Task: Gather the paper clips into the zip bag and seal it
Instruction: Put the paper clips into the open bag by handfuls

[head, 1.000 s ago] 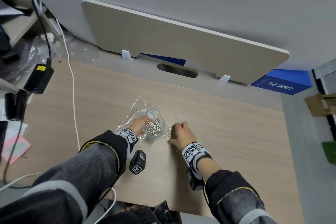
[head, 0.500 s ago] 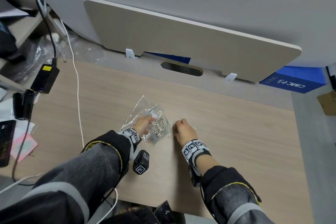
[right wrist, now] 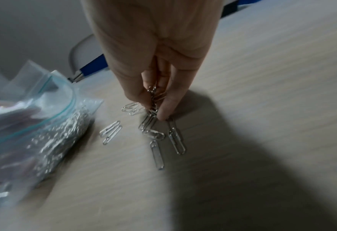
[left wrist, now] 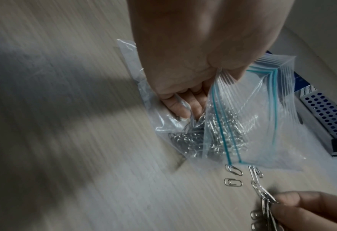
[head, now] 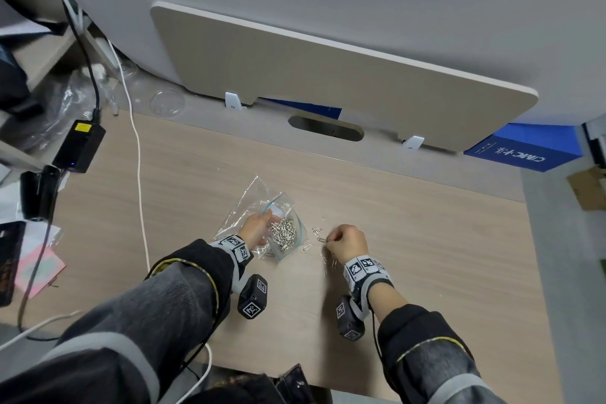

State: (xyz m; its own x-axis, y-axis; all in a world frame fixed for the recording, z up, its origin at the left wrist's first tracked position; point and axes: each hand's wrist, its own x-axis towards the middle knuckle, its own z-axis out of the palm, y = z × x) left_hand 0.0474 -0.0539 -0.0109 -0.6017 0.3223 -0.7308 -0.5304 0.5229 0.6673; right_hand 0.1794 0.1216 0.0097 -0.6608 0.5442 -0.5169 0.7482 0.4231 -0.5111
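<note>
Item 1, nearest: my right hand (head: pixel 348 241), thumb and fingers pinched tight on small bunch of clips (right wrist: pixel 153 100), tips down at desk (head: pixel 426 256).
Item 2: loose clips (right wrist: pixel 112 131) flat on desk between hand and bag, long axes mixed, most pointing away from me.
Item 3: bag (head: pixel 282 233), mostly filled, mouth tilted up, facing right.
Item 4: my left hand (head: pixel 257 228), fingers curled on mouth edge, holding it agape.
Handling note: sweep strays into one pinch, feed lengthwise through mouth, keep lip lifted.
</note>
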